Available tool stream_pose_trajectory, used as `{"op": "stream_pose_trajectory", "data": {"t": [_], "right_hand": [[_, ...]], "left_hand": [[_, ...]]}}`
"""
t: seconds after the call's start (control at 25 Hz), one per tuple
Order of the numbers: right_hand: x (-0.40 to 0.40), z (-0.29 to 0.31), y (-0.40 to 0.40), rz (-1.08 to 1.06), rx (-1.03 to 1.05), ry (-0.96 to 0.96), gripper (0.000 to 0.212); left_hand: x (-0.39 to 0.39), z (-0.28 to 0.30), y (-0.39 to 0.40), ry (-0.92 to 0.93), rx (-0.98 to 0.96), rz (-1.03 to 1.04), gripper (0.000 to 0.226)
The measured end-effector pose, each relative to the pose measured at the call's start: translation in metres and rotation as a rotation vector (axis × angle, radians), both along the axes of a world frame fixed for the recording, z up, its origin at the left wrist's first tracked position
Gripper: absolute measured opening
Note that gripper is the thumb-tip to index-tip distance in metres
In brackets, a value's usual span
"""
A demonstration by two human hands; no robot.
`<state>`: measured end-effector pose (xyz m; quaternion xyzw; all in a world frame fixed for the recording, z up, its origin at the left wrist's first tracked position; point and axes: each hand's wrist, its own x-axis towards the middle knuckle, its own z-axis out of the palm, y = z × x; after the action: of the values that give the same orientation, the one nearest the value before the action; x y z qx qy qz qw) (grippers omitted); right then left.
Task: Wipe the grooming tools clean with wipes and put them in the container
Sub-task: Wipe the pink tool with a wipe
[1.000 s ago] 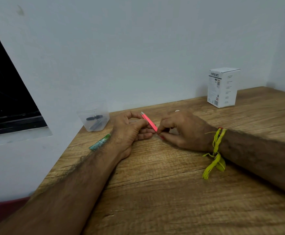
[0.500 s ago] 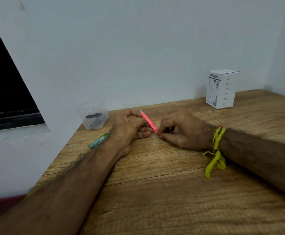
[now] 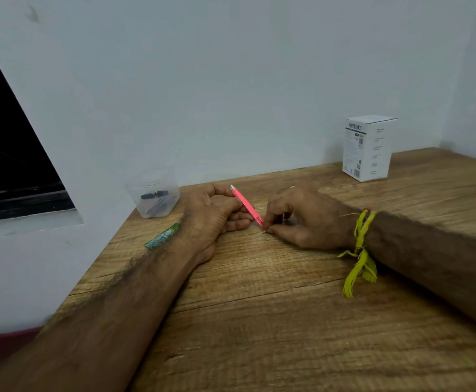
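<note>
A slim pink tweezers (image 3: 246,205) with a silver tip slants between my two hands on the wooden table (image 3: 287,306). My right hand (image 3: 302,219) pinches its lower end against the table. My left hand (image 3: 211,213) rests curled beside it, fingers touching its middle and upper part; whether a wipe lies inside that hand is hidden. A clear plastic container (image 3: 154,195) stands at the wall to the left, holding dark grooming tools.
A green wipe sachet (image 3: 162,236) lies by my left wrist near the table's left edge. A white printed box (image 3: 368,148) stands at the back right against the wall. A dark window opening (image 3: 7,154) is at far left.
The view has shifted slightly. My right hand's fingertips have slid a little lower on the tweezers; the tweezers and left hand stay nearly where they were.
</note>
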<state>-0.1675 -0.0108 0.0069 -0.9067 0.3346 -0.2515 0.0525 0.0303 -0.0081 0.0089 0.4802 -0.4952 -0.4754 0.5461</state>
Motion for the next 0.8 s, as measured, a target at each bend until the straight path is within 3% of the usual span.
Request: {"op": "stream_pose_trajectory", "data": {"t": [0.48, 0.6, 0.68, 0.8], "right_hand": [[-0.006, 0.008, -0.001, -0.065, -0.030, 0.067, 0.009], [0.003, -0.002, -0.001, -0.156, -0.048, -0.304, 0.005], [0.010, -0.005, -0.002, -0.213, 0.099, -0.565, 0.005], [0.016, -0.007, -0.001, -0.202, 0.356, -0.771, 0.003]], "left_hand": [[-0.002, -0.002, -0.002, 0.000, -0.008, 0.028, 0.023], [-0.003, -0.001, -0.001, 0.077, -0.016, 0.045, 0.027], [-0.003, -0.002, 0.001, 0.131, -0.019, 0.037, 0.033], [-0.005, -0.002, 0.003, 0.110, -0.043, 0.001, 0.025]]}}
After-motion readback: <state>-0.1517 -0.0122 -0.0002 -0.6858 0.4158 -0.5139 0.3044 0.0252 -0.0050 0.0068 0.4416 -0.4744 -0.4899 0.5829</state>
